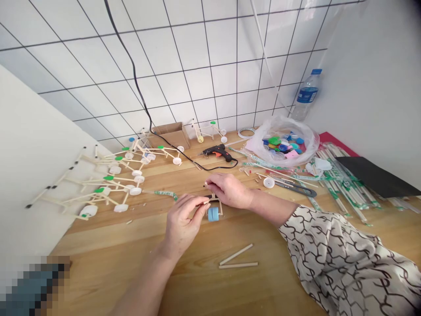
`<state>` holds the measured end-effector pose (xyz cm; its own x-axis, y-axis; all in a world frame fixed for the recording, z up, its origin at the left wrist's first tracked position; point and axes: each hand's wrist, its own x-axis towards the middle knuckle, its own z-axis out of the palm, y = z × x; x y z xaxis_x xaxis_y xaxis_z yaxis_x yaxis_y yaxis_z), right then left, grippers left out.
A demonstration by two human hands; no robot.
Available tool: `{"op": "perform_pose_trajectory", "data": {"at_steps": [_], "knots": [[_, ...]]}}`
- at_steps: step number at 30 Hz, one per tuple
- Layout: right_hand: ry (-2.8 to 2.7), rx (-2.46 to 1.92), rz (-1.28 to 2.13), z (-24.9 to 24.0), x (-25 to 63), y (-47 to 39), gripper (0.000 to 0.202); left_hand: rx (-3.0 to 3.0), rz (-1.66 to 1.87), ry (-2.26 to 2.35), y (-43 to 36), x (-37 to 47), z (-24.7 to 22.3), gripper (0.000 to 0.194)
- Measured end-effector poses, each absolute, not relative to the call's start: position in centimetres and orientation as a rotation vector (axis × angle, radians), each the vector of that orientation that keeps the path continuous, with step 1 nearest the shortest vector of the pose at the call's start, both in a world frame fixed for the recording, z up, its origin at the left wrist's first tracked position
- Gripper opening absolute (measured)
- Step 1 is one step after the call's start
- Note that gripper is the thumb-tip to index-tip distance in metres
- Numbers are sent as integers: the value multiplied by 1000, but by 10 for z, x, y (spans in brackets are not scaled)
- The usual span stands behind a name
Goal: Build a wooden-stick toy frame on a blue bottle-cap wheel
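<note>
Both hands meet over the table at a small stick model point(221, 208) with a light-blue bottle-cap wheel point(213, 214). My left hand point(183, 221) pinches a pale stick end of it between thumb and forefinger, left of the wheel. From the far side, my right hand point(234, 191) is closed on the same model, its fingers covering most of the frame. A pale tip shows at the right fingertips, and a dark piece lies between the hands. Two loose sticks point(238, 264) rest on the table nearer to me.
Finished-looking stick models point(108, 177) with white cap wheels crowd the left. At the back are a cardboard box point(171, 134), glue gun point(217, 152) and bag of bottle caps point(256, 136). A utility knife point(297, 188), bundled sticks point(342, 184) and water bottle point(306, 96) are on the right.
</note>
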<state>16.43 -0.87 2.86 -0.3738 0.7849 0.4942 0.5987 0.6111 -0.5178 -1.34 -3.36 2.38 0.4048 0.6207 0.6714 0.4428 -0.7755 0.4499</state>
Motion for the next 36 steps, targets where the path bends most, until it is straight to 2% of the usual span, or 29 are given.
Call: {"op": "perform_pose_trajectory", "data": {"at_steps": [13,36], "knots": [[-2129,-1099,363,30,165,-9,11,2381,1274,1026,-33,-15,21,17],[-2149,-1123,369,33,164,-10,10,2207,1238,1088,-35,-9,30,14]]}}
